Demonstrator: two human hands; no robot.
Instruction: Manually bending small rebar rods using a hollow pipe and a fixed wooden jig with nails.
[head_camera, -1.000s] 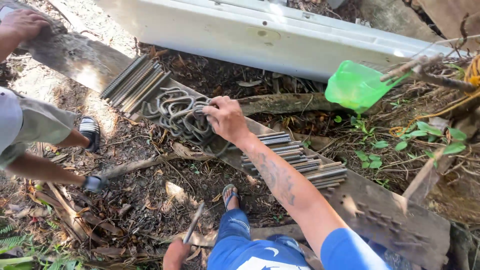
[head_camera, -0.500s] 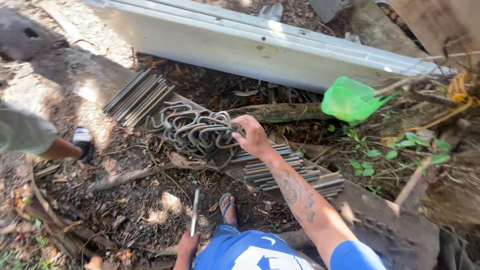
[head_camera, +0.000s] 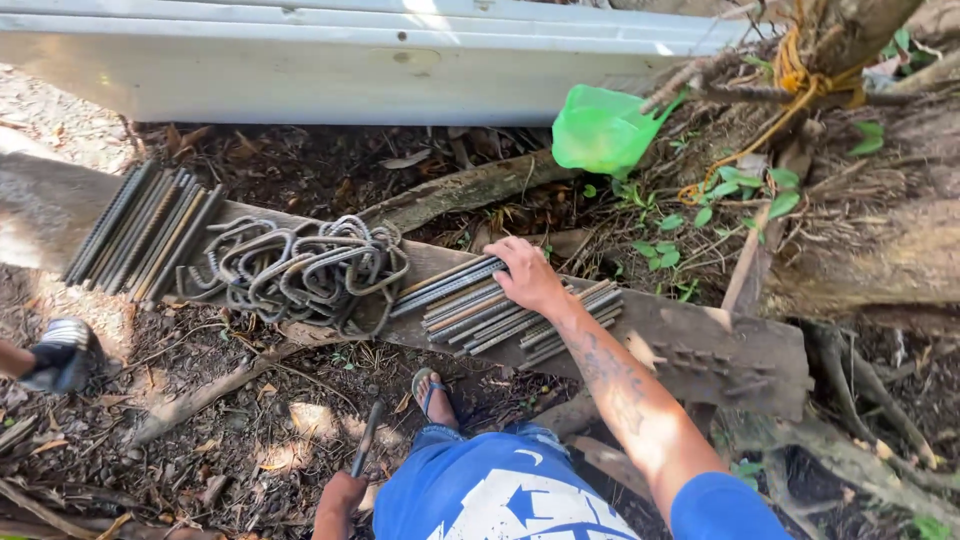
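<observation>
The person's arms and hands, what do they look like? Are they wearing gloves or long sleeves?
No gloves: both hands are bare. The right hand joins a bare forearm with dark tattoo markings running along it, and a short bright blue sleeve covers the upper arm. The left hand shows only at the bottom edge of the picture, also bare, with no sleeve in sight. No watch or rings are visible.

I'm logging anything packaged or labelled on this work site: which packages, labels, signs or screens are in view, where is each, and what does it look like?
Green plastic bag: hangs on a branch stub at upper right, by the tree; crumpled, translucent bright green, no label visible.
No labels, signs or screens show.
The right hand rests on a bundle of straight steel rods, unwrapped, lying on the plank.
</observation>
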